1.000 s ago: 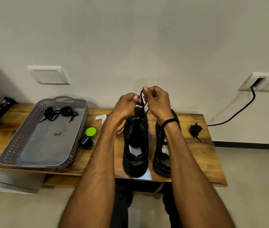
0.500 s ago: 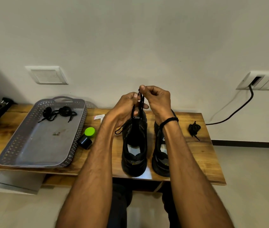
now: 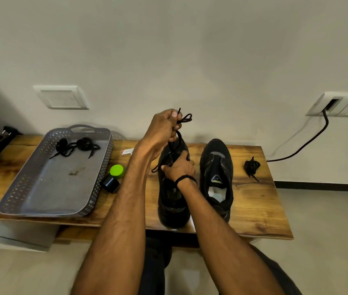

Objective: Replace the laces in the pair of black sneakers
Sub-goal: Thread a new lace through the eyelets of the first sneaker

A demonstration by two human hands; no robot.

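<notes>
Head view: matte black, the left sneaker and right sneaker stand side by side on the bench; the raised left grip pinches a thin black lace rising from the left sneaker, which the right grip seemingly clasps

So the tray sits on the left side of the counter, with a tangle of laces in its far end. The left sneaker and right sneaker stand side by side mid-counter, toes to the wall. A small bottle lies between tray and left sneaker, with a packet behind it. A bundled lace sits right of the right sneaker.
</notes>
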